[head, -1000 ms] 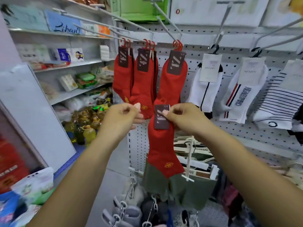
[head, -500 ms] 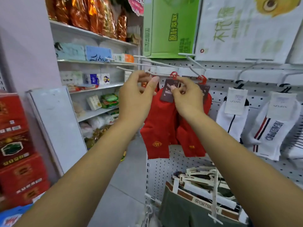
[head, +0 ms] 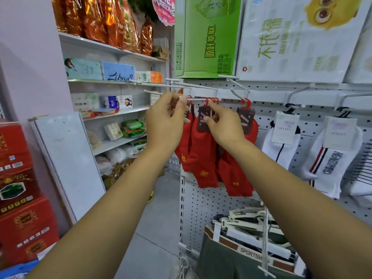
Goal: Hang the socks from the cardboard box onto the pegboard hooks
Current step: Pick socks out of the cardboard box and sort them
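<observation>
My left hand (head: 167, 121) pinches the hook (head: 196, 99) near its tip to steady it. My right hand (head: 223, 127) fingers (head: 214, 109) grip the red sock (head: 203, 158) by its label (head: 202, 122), seating its hanger on that hook.

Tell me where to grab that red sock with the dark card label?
Pinch the dark card label atop the red sock from the front, as the right hand does: it is flat, faces outward, right under the red plastic hook on the white metal peg; the fabric hangs limp.
</observation>
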`<control>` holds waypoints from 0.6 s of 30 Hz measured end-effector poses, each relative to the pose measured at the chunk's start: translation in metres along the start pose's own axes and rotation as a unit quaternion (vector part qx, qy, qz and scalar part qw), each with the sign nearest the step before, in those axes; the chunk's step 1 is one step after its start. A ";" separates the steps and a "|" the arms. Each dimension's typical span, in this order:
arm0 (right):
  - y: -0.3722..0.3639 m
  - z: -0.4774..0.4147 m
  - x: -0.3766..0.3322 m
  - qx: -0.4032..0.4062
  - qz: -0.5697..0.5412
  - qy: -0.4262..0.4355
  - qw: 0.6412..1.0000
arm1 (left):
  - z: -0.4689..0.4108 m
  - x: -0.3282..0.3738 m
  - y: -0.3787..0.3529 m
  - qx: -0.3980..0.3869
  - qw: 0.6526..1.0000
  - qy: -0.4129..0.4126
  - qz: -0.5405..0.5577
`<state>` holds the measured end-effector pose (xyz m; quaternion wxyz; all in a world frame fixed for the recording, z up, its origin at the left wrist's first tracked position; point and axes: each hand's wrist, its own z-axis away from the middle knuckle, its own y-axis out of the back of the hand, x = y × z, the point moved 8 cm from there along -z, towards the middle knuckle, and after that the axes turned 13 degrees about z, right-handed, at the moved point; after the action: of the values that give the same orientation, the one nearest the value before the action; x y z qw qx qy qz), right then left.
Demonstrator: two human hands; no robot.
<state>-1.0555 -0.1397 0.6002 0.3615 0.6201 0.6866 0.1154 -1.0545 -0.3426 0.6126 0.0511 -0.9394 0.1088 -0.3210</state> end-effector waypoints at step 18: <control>0.138 0.248 0.050 -0.037 0.028 -0.014 0.999 | 0.178 0.029 -0.006 -0.200 0.973 0.010 -0.119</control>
<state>-0.7897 -0.1370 0.4896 0.3903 0.6268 0.6591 0.1425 -0.9216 -0.3386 0.4903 -0.1772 -0.9337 0.0587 -0.3056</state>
